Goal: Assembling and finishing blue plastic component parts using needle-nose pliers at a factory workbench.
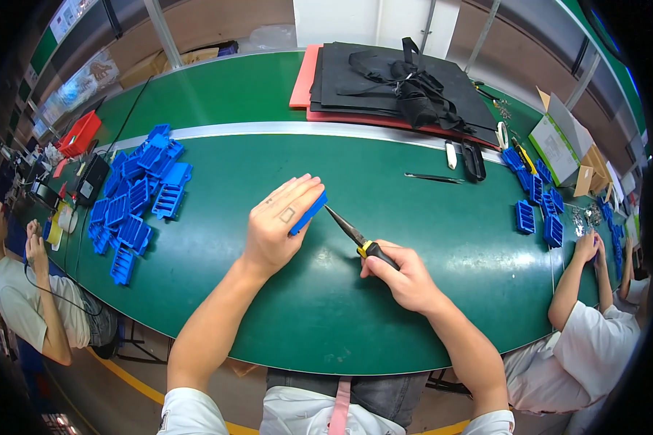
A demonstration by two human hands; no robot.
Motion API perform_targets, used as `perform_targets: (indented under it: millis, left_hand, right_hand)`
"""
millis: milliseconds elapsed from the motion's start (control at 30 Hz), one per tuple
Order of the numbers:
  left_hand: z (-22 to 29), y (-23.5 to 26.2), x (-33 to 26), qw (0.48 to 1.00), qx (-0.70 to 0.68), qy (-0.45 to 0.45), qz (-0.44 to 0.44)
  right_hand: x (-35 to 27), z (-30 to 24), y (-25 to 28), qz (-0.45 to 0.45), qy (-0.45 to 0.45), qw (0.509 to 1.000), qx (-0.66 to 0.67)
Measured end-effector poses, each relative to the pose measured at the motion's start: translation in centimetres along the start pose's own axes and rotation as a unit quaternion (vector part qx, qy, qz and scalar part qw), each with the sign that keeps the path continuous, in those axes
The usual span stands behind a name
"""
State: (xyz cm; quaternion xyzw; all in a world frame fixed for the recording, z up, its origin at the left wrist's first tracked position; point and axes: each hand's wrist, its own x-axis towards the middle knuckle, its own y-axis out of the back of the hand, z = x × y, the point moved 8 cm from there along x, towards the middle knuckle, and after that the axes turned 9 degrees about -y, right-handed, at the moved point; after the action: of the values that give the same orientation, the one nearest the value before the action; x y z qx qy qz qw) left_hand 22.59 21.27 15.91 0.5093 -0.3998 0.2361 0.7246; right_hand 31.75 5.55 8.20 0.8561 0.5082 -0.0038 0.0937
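Note:
My left hand (279,217) grips a blue plastic part (310,212) over the middle of the green table; my fingers hide most of it. Closed round the black and yellow handles of long-nose pliers (350,230) is my right hand (403,272). The pliers' tip points up and left, close to the blue part's right edge; whether it touches cannot be made out. Left of my hands lies a heap of blue slotted plastic parts (139,196). More blue parts (535,190) lie on the right side.
Black and red sheets (334,72) with a black strap bundle (417,90) lie at the back. Tweezers (434,177) and a black case (474,161) are nearer. A red bin (80,134) stands far left, an open carton (559,141) far right. People sit at both sides.

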Motion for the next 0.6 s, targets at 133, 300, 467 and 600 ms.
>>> perform_targets:
  millis: [133,300,467,600]
  left_hand:
    - [0.0,0.1,-0.1,1.000,-0.006,-0.002,0.005]
    - [-0.6,-0.4,-0.3,0.999,-0.038,0.029,0.002]
    - [-1.3,-0.1,-0.7,0.997,-0.052,0.054,0.017]
    - [-1.0,-0.4,-0.7,0.996,-0.055,0.068,0.029]
  right_hand:
    - [-0.1,-0.2,-0.1,-0.008,-0.017,1.000,-0.003]
    - [-0.2,0.2,0.1,-0.017,-0.038,0.999,0.001]
    - [-0.1,-0.1,0.2,-0.017,-0.030,0.999,0.030]
    - [-0.2,-0.1,-0.3,-0.042,-0.038,0.996,0.064]
